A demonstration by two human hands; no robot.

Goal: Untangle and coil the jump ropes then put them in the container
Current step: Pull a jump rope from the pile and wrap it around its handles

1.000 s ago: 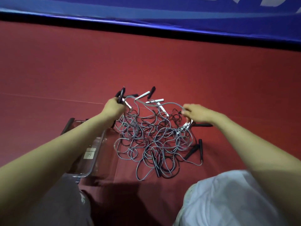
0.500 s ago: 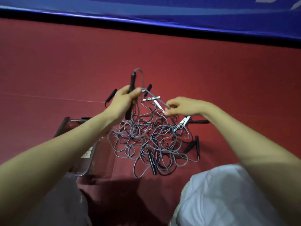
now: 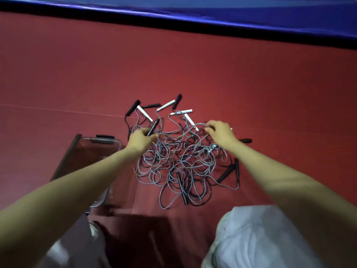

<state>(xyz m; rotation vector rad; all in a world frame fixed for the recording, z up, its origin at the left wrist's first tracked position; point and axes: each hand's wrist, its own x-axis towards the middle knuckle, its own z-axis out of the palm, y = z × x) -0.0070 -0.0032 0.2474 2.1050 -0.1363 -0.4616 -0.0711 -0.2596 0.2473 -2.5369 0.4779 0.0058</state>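
Observation:
A tangled heap of grey jump ropes (image 3: 179, 163) with black and white handles lies on the red floor. My left hand (image 3: 140, 141) grips a black handle (image 3: 153, 127) at the heap's left edge. A grey cord runs from that handle in an arc across the top of the heap to my right hand (image 3: 220, 133), which pinches it at the heap's right edge. A clear plastic container (image 3: 90, 151) with dark rim clips stands on the floor left of the heap, partly hidden under my left forearm.
Loose black handles (image 3: 227, 172) lie at the heap's right side, white handles (image 3: 166, 105) at its far side. A blue padded barrier (image 3: 231, 14) runs along the far edge of the floor. My knees fill the bottom of the view.
My left hand has lowered the black handle from upright above the heap down to its left edge. My right hand has moved right along the cord, so both hands are wider apart.

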